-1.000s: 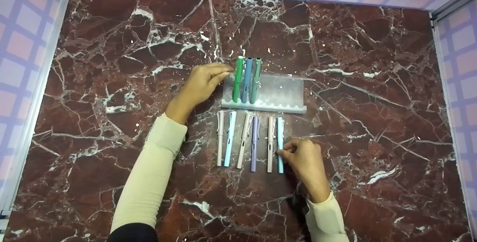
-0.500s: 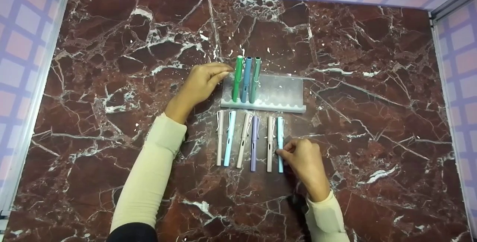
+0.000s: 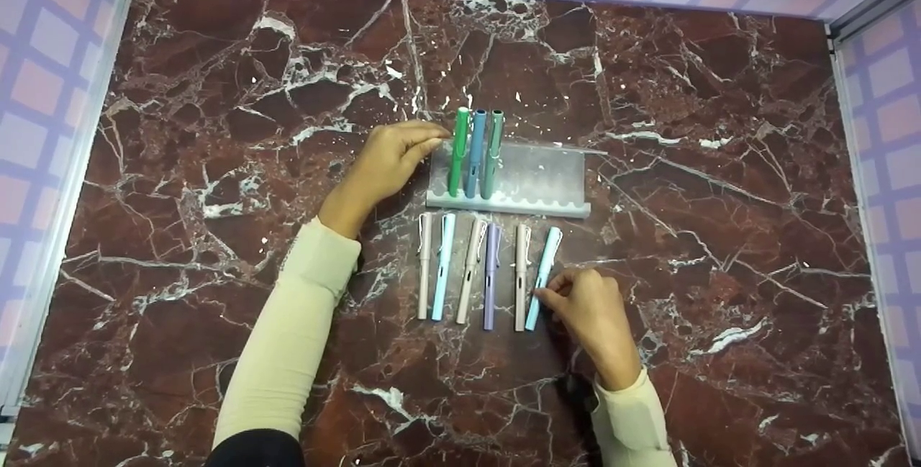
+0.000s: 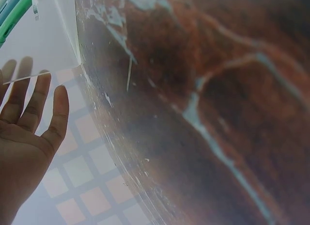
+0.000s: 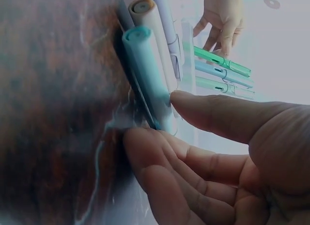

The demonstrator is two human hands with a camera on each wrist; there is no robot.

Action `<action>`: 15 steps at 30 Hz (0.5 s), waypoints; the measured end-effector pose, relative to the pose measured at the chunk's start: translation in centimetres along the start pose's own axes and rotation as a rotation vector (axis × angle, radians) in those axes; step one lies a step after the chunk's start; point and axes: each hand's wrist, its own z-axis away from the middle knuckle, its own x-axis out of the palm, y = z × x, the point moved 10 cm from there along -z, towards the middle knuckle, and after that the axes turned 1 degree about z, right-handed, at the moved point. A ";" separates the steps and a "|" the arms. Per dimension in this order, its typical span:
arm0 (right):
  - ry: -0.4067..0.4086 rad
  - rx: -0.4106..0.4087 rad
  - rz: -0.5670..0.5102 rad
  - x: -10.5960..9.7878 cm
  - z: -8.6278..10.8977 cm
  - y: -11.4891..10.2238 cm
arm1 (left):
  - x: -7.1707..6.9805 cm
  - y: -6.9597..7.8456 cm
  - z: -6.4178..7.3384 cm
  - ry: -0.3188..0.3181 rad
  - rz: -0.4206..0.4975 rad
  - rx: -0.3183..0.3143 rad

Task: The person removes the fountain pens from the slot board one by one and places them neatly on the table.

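Right wrist view: right hand [image 5: 218, 157] pinches the light blue pen [image 5: 147, 74] low on its barrel, thumb on top, fingertips under. Head view shows the same pen [image 3: 542, 278] at the right end of the loose row on the counter [image 3: 719, 201], tilted, cap end swung right, tail almost touching the beige pen [image 3: 521, 276] beside it. Judgement: light, stiff plastic, smooth and round, so it can roll or slip; a mid-barrel pinch looks better than the tail for control, and keep off the clip.

Further left in the row: lavender pen [image 3: 491, 276], another beige, another light blue, another beige.

Beyond the row, the clear pen rack [image 3: 540, 175] holds three pens in its left slots: green pen [image 3: 457, 152], blue, teal.

Left hand [image 3: 388, 161] rests fingers straight against the rack's left end, holding nothing, well apart from the right hand.
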 end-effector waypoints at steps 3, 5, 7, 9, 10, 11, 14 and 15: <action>0.014 -0.011 0.018 -0.2 0.0 0.0 | 0.0 0.1 0.0 0.000 0.001 0.006; 0.022 -0.015 0.030 -0.2 0.0 0.0 | 0.0 0.1 0.0 -0.002 0.001 0.007; 0.029 -0.015 0.039 -0.3 0.0 0.0 | 0.1 0.1 0.0 -0.003 0.005 0.005; 0.033 -0.015 0.043 -0.3 -0.1 0.0 | 0.1 0.0 -0.1 -0.003 0.005 0.004; 0.033 -0.013 0.041 -0.3 -0.1 0.0 | 0.1 0.0 -0.1 -0.002 0.007 0.004; 0.033 -0.011 0.040 -0.3 -0.1 0.0 | 0.1 0.0 -0.1 -0.001 0.009 0.003; 0.029 -0.010 0.037 -0.3 -0.1 0.0 | 0.1 0.1 -0.1 0.001 0.007 0.006; 0.027 -0.010 0.036 -0.3 -0.1 0.0 | 0.1 0.1 -0.1 0.002 0.004 0.009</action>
